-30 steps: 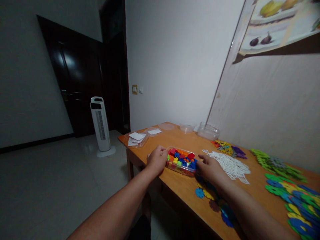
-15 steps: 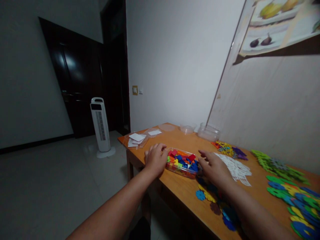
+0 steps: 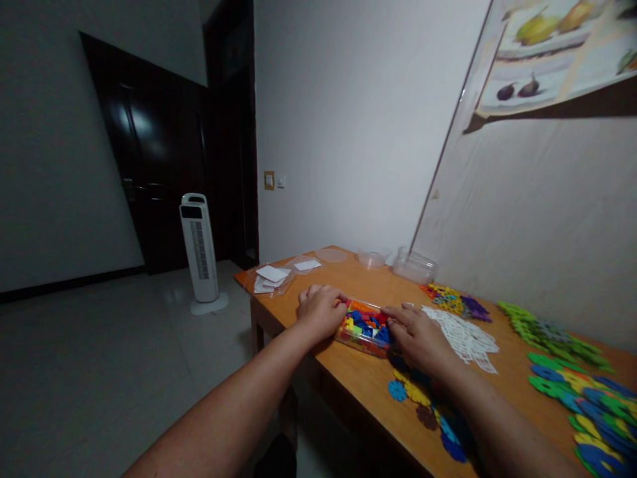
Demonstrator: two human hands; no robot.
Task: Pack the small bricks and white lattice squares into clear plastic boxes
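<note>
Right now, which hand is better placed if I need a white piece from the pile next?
Probably the right: the right hand is right beside the white pieces, while the left hand is at the opposite end of the clear container.

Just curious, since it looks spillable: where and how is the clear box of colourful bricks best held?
Probably at its two short ends, coming from both at once: the clear box is longer than wide, upright and open-topped, with loose bricks inside, so keep it level.
</note>
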